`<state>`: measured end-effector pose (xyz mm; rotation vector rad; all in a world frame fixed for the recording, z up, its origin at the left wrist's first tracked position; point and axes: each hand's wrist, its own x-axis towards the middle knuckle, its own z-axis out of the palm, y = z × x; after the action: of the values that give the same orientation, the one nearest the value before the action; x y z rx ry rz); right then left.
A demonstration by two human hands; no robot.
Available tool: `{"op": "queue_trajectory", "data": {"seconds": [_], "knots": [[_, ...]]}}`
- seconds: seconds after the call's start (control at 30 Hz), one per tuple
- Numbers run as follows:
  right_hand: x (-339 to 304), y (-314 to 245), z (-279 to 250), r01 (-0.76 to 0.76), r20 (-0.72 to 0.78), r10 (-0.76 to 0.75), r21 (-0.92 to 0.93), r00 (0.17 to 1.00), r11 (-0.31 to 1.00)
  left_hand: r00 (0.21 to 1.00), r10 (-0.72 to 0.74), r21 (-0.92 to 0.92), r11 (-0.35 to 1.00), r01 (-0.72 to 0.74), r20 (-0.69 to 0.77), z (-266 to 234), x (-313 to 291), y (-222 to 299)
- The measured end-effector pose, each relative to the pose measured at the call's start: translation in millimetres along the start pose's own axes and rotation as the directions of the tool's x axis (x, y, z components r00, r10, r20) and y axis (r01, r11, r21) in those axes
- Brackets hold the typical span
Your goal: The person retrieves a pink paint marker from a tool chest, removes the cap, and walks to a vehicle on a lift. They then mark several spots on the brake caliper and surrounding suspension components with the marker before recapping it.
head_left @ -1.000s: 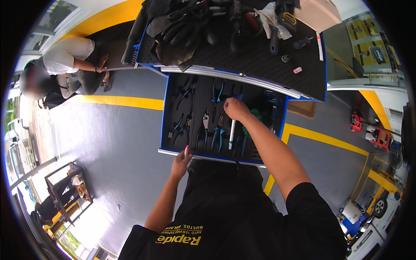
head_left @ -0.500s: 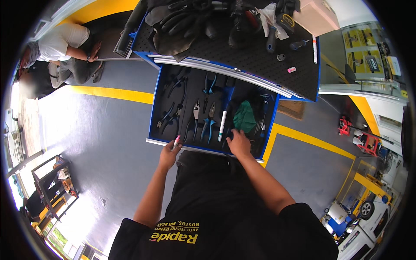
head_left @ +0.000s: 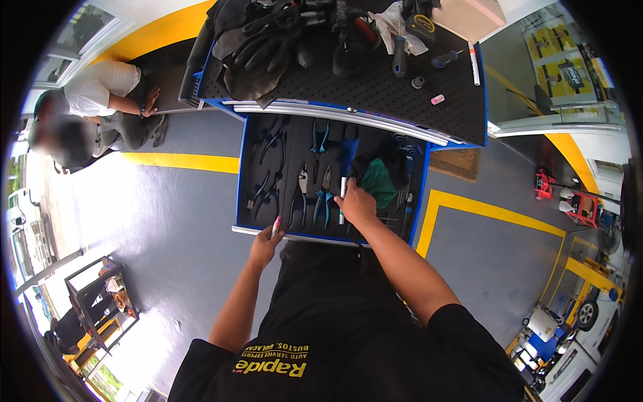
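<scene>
My left hand (head_left: 264, 249), at the drawer's front edge, is closed around a white marker with a pink tip (head_left: 276, 224). My right hand (head_left: 359, 204) reaches into the open drawer, its thumb and fingers closed on a white marker with a green band (head_left: 342, 218) lying there lengthwise; part of the marker is hidden under the hand. Just right of that hand lies a crumpled green cloth (head_left: 379, 185). To its left are blue-handled pliers (head_left: 323, 209) and dark-handled pliers (head_left: 299, 208).
The blue drawer (head_left: 239, 187) also holds several cutters and pliers at left and slim tools at right. Above it, the perforated cabinet top (head_left: 321, 87) carries black gloves (head_left: 258, 57), screwdrivers, a pink cap (head_left: 437, 100) and another marker (head_left: 474, 63). A person (head_left: 100, 90) sits at upper left.
My right hand has moved left, from beside the green cloth onto the white marker. My left hand still holds the pink-tipped marker at the drawer's edge. The view has shifted slightly.
</scene>
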<state>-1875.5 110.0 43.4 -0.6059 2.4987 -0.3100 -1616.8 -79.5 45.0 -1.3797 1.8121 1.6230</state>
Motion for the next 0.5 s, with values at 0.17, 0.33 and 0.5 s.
{"op": "queue_trajectory", "data": {"seconds": [0.17,0.33,0.5], "knots": [[1,5,-4,-0.024,0.113,0.028,-0.039,0.993,0.999,0.999,0.014,0.005,1.000,-0.014,-0.033,1,-3,1],[-8,3,-2,0.090,0.049,-0.083,-0.164,0.995,0.982,0.999,0.011,-0.037,0.999,-0.013,-0.044,3,-8,6],[-19,-28,8,0.139,0.221,-0.123,-0.062,0.968,0.988,0.997,0.037,-0.045,0.998,-0.040,-0.071,5,-7,2]]}}
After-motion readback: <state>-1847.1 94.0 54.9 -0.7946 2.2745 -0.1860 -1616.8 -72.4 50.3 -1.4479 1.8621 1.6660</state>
